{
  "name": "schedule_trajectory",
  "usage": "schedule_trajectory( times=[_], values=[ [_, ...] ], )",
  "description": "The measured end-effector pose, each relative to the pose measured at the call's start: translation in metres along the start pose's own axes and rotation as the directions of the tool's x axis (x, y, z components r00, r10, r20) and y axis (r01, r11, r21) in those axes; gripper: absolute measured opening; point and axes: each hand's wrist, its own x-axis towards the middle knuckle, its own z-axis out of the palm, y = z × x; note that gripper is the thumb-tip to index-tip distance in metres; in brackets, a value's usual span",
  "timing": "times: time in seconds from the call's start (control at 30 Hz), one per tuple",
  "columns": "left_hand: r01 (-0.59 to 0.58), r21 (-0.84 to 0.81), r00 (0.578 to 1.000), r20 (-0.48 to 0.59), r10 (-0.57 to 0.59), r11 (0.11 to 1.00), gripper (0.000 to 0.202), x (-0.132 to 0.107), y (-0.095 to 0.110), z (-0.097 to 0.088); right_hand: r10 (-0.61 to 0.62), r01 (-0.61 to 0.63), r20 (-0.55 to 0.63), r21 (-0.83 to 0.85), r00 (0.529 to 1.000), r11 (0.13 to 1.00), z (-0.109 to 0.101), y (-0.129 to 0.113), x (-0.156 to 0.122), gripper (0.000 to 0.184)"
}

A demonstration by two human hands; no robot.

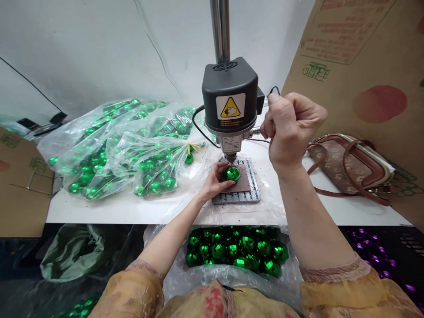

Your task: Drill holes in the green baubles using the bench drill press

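Note:
My left hand (215, 179) pinches a shiny green faceted ball (232, 173) and steadies it on the brown pad of the small press's metal base (236, 196), right under the machine's tip. My right hand (291, 126) is a closed fist wrapped round the press's side lever (255, 130), level with the black machine head (230, 99). The lever's grip is mostly hidden inside the fist.
Clear plastic bags (132, 145) of green balls lie on the white table at the left. An open bag of several green balls (235, 251) sits below the table edge by my lap. A brown handbag (351, 165) lies at the right, against a leaning cardboard sheet (364, 75). Purple balls (374, 247) show at lower right.

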Motion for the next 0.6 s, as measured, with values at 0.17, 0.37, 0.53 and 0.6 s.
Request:
schedule_trajectory(
  times=[0.17, 0.37, 0.53, 0.6],
  values=[
    [0.013, 0.048, 1.000, -0.026, -0.012, 0.999, 0.064, -0.003, 0.000, 0.002, -0.006, 0.007, 0.018, -0.020, 1.000, 1.000, -0.001, 0.000, 0.000, 0.058],
    [0.021, 0.043, 0.998, -0.057, -0.018, 0.999, 0.064, -0.005, -0.002, 0.004, -0.028, 0.029, 0.013, -0.031, 1.000, 0.999, -0.003, 0.002, -0.005, 0.055],
    [0.024, 0.042, 0.998, -0.056, -0.021, 0.999, 0.064, -0.005, -0.002, 0.004, -0.083, 0.083, -0.029, -0.008, 0.996, 0.997, -0.009, 0.004, -0.022, 0.053],
    [0.021, 0.027, 0.998, -0.056, -0.020, 0.999, 0.063, -0.005, -0.002, 0.004, -0.108, 0.109, -0.031, 0.033, 0.994, 0.993, -0.010, 0.005, -0.028, 0.052]
  ],
)
